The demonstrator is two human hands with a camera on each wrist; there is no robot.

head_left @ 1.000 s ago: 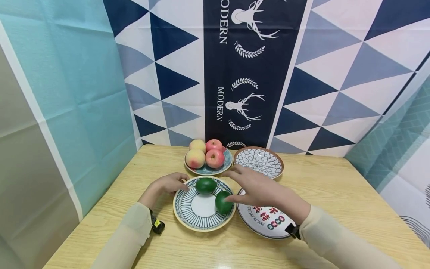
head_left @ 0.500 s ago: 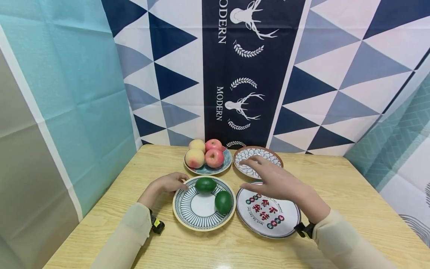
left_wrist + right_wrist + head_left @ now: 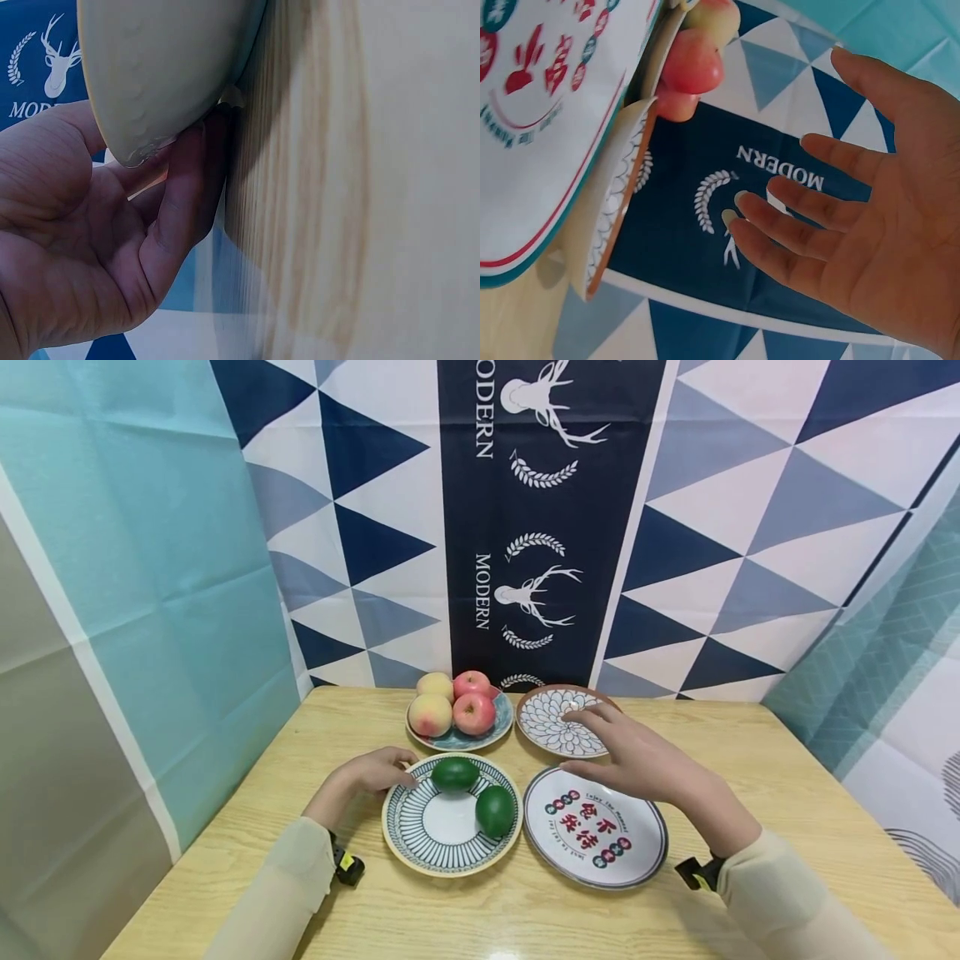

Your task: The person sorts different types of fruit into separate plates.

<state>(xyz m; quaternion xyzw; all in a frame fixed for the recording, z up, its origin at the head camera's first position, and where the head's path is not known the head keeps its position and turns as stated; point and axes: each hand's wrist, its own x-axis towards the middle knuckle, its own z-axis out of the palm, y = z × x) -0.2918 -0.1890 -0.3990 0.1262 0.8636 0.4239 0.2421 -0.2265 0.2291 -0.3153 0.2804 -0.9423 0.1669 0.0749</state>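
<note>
- Presently, the striped plate (image 3: 450, 820) sits on the table (image 3: 420, 918), left of the white plate (image 3: 633, 827).
- On it, the far avocado (image 3: 454, 773) lies lengthwise left to right; the right avocado (image 3: 495, 811) runs near to far.
- The left hand (image 3: 371, 771) grips the plate's left rim, thumb above, fingers curled beneath.
- The right hand (image 3: 637, 756), fingers released and spread, hangs near the white plate's far edge; one second ago it was at the right avocado.
</note>
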